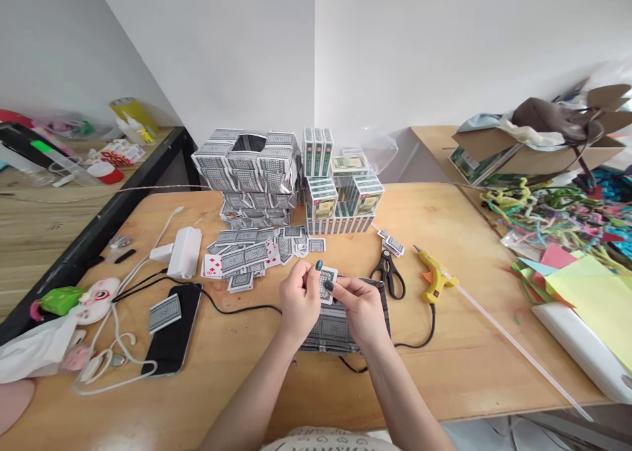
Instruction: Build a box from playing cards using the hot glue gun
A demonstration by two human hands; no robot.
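Note:
Between both hands, a playing card (326, 286) with a dark patterned back is pinched by the fingers. My left hand (301, 299) grips its left side, thumb uppermost. On the card's lower right, my right hand (363, 306) closes with thumb and forefinger. Just beneath lies a panel covered in playing cards (328, 329), partly hidden by the hands. Loose playing cards (244, 259), mostly face down, are spread beyond my left hand. Behind them rises a box-like structure made of folded cards (259, 168). Black scissors (388, 274) lie to the right of the panel.
A yellow glue gun (437, 276) with a long glue stick and black cord lies right. Stacked card boxes (340, 194) stand at the back. At left are a phone (174, 336) with a card on it, a white adapter (184, 252) and tangled cables. Coloured paper (587, 299) lies far right.

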